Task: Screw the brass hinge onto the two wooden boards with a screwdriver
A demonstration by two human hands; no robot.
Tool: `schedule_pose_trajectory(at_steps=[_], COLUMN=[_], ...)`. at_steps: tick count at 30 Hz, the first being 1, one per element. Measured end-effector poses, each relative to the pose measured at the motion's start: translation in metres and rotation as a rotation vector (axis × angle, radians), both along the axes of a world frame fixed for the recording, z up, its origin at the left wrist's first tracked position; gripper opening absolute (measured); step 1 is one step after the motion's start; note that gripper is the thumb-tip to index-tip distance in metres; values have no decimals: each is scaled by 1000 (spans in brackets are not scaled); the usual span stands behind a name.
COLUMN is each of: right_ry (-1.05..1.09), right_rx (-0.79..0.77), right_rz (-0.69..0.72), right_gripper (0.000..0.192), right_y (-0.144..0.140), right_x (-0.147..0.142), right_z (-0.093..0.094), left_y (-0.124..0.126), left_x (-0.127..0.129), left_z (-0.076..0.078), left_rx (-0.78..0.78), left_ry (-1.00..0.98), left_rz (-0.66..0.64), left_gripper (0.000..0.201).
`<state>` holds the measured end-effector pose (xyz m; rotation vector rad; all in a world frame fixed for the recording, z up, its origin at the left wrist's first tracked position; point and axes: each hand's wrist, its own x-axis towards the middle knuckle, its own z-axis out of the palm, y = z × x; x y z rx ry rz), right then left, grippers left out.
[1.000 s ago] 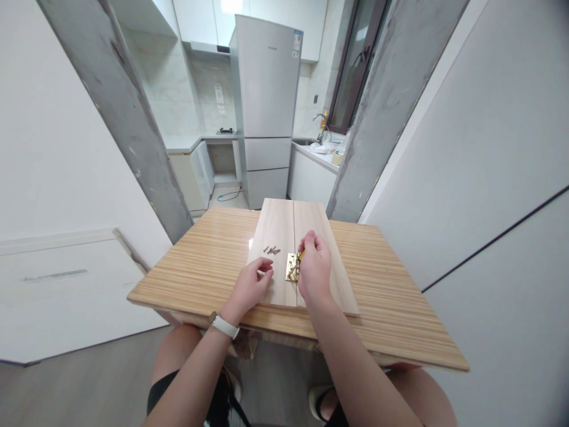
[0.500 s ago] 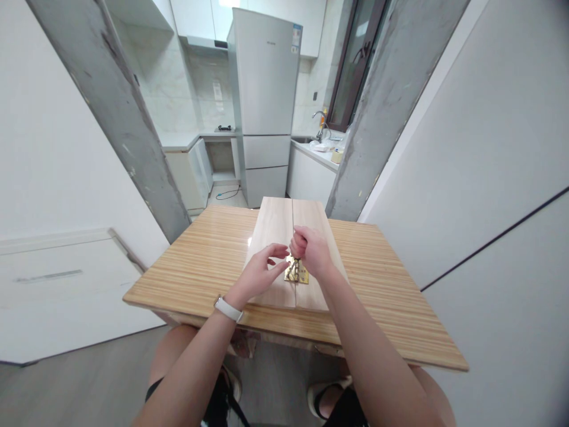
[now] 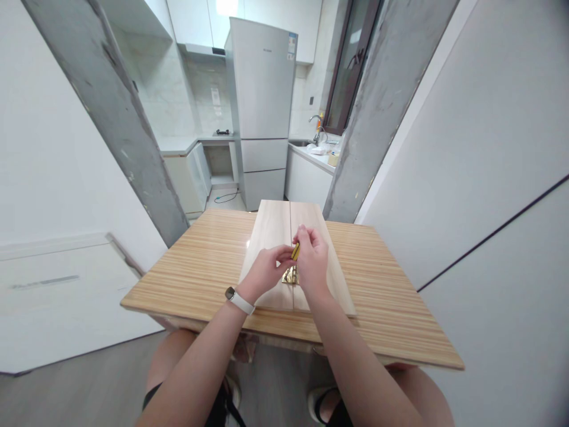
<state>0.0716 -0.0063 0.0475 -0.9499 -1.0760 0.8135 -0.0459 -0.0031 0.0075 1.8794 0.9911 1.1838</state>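
A small yellow-and-black object (image 3: 296, 251), possibly a screwdriver handle, slants between my two hands above the boards. The fingers of my right hand (image 3: 312, 258) are closed round its upper part. My left hand (image 3: 269, 270) pinches its lower end from the left. Below them a shiny gold hinge (image 3: 290, 276) lies across the seam of two pale wooden boards (image 3: 271, 225) set side by side. My right hand hides part of the hinge. Small loose pieces seem to lie on it, too small to make out.
The boards rest on a wood-grain table (image 3: 382, 296), whose front edge is near my knees. Beyond it stand a tall silver fridge (image 3: 262, 89) and a sink counter (image 3: 311, 157). Grey pillars (image 3: 146, 136) and white panels flank both sides.
My right hand has turned from a fist, and the yellow-and-black object now shows between my hands. My left hand has moved right and its fingers have closed in on it.
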Motion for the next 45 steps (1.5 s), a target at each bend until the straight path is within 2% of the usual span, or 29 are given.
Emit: schedule_pose_trajectory(at_steps=[6, 9, 11, 13, 15, 16, 18, 19, 21, 23, 26, 28, 31, 33, 35, 37, 40, 45], right_ry=[88, 86, 69, 37, 19, 19, 22, 22, -3, -47, -60, -30, 0, 27, 64, 97, 121, 113], right_rx=[-28, -75, -98, -121, -170, -197, -218, -208, -151, -68, 6, -5, -21, 6, 20, -25, -118, -213], right_rz=[-205, -190, -12, 318, 679, 805, 930, 924, 813, 576, 140, -36, -143, -174, -185, -167, 12, 705], right_gripper=[49, 55, 56, 56, 59, 60, 62, 62, 57, 48, 34, 25, 21, 29, 39, 48, 56, 63], right_y=[-2, 8, 16, 24, 31, 34, 38, 38, 36, 28, 9, -5, -15, -13, -6, 5, 19, 33], right_x=[-24, -23, -16, -5, 8, 14, 22, 24, 22, 14, -6, -20, -38, -42, -41, -35, -20, 6], right_z=[4, 3, 4, 9, 16, 19, 23, 24, 22, 17, 9, 6, 3, 0, -3, -4, 0, 20], left_y=[1, 4, 7, 10, 12, 13, 13, 13, 12, 11, 8, 5, 1, -2, -5, -6, -2, 7], left_x=[-4, -7, -9, -9, -9, -9, -7, -6, -5, -5, -5, -5, -4, -3, -2, -1, -2, -3], left_z=[2, -1, -4, -6, -7, -8, -9, -9, -9, -10, -10, -9, -5, -3, -2, -4, -9, -14], left_rx=[60, 10, -41, -101, -160, -181, -199, -194, -169, -135, -71, -23, 27, 37, 24, 0, -72, -192], left_ry=[79, 31, -8, -27, -53, -71, -104, -113, -120, -121, -81, -7, 115, 148, 135, 79, -39, -228], left_rz=[20, -33, -73, -121, -182, -211, -238, -232, -203, -166, -78, 16, 130, 171, 180, 130, -4, -190], left_gripper=[32, 28, 19, 12, 15, 17, 20, 21, 21, 21, 22, 24, 23, 21, 20, 20, 19, 21])
